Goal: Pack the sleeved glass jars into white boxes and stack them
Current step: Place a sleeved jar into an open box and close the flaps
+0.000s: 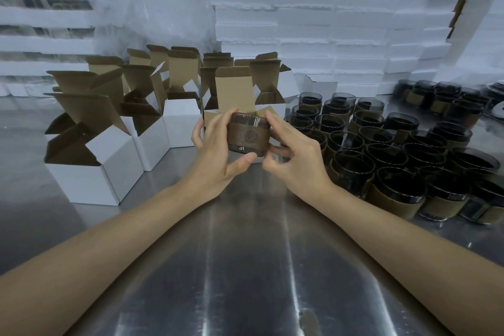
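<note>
Forearms reach out from the lower edge of the view over the bare steel counter (245, 267) and meet at one sleeved jar (248, 134), which I hold lifted off the surface. The left hand (215, 155) grips that jar from its left side, thumb under the base and fingers behind it; the right hand (293, 155) pinches its right edge between thumb and fingertips. I judge the two-sided hold serves to turn the jar level and square before lowering it.

Directly behind the jar stands an open white box (237, 95), its brown-lined lid flap raised and side flaps spread, so the mouth is clear to receive it. Left of the jar, further open boxes (114, 150) wait in a loose cluster, flaps up, none visibly filled. Right of the jar, the remaining sleeved jars (395, 155) stand upright, packed close together and rims up, within easy reach of the right hand. Beyond the jar, stacked white foam slabs (313, 22) form the back wall.

The step in hand appears to be insertion; closing and stacking are not yet begun for this box.
</note>
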A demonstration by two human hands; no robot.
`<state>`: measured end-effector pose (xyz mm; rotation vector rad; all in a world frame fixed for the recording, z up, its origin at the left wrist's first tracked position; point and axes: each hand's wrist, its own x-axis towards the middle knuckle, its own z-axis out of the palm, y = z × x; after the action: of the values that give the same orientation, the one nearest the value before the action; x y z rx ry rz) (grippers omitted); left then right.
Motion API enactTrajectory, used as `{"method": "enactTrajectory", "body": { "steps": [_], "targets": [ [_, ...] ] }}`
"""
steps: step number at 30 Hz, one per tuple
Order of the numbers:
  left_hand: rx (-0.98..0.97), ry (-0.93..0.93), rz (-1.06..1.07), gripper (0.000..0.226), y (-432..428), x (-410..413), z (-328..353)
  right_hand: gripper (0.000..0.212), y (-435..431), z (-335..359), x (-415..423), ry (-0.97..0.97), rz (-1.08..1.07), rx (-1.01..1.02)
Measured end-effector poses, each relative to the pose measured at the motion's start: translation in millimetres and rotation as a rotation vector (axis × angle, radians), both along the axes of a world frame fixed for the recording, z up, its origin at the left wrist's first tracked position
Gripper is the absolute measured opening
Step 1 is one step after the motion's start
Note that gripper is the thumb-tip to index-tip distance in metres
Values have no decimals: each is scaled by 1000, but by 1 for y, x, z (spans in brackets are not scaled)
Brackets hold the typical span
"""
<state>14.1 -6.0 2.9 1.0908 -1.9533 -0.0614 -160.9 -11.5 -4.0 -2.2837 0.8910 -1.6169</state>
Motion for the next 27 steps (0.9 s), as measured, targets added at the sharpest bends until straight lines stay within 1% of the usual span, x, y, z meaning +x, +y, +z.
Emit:
{"method": "enactTrajectory", "body": {
  "steps": [3, 5, 7, 9, 11, 12, 19, 21, 23, 25, 27],
  "targets": [
    [-8, -1, -23, 105, 1, 0, 1, 70, 1, 1, 1, -18, 17, 47],
    [-5, 16, -43, 109, 1, 0, 0, 68, 2, 2, 2, -64, 49, 132],
    [17, 55, -57, 110, 1, 0, -1, 70, 4, 3, 3, -136, 101, 234],
    [47, 102, -44, 104, 1, -1, 0, 75, 4, 3, 4, -154, 141, 296],
    [54, 141, -26, 84, -1, -1, 0, 76, 4, 2, 4, -133, 148, 311],
    [50, 155, -22, 79, -1, -1, 0, 75, 3, 1, 4, -137, 144, 312],
    [51, 169, -69, 70, -3, 0, -1, 69, 2, 2, 3, -209, 150, 324],
    [45, 167, -56, 70, -3, 1, -1, 67, 3, 3, 4, -200, 142, 304],
    [2, 131, -18, 78, -3, 1, -1, 64, 4, 6, 4, -183, 106, 249],
    [-68, 96, 32, 85, -2, 0, -1, 62, 6, 9, 3, -172, 56, 145],
    [-83, 68, 23, 81, 0, -3, -1, 62, 8, 11, 2, -146, 6, -11]
  ]
}}
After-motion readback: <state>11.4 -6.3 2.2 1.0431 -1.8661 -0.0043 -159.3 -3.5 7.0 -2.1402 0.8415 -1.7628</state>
